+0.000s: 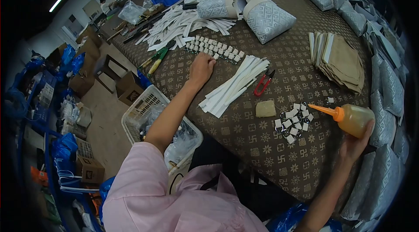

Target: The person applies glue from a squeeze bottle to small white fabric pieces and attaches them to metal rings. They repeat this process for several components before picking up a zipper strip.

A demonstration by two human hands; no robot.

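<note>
Cardboard boxes (87,53) stand on the floor far left of the counter (244,144), and a white plastic basket (146,105) sits just beside the counter's near-left edge, with clear bags inside it. Green-handled pliers (158,57) lie on the patterned cloth left of the left hand (201,68).

That left hand is curled into a loose fist and rests knuckles-down on the counter; whether anything is inside its grip cannot be told. It touches the near end of a row of small metal clips (214,48), which runs away from it to the right. Beyond the row lies a loose heap of white strips (183,22). Just right of the left hand a neater bundle of white strips (233,85) lies slantwise, and red thread snips (263,82) lie at its right side.

Nearer the person, right of the snips, a tan sponge block (265,109) sits beside a small cluster of clips (293,122). Beyond these, a stack of tan fabric pieces (340,59) lies fanned on the cloth.

At the counter's right edge the right hand (355,142) has its grip closed around the base of an amber glue bottle (351,117), whose orange nozzle points left toward the clip cluster. Silver patterned pouches (384,96) line the counter's right rim.
</note>
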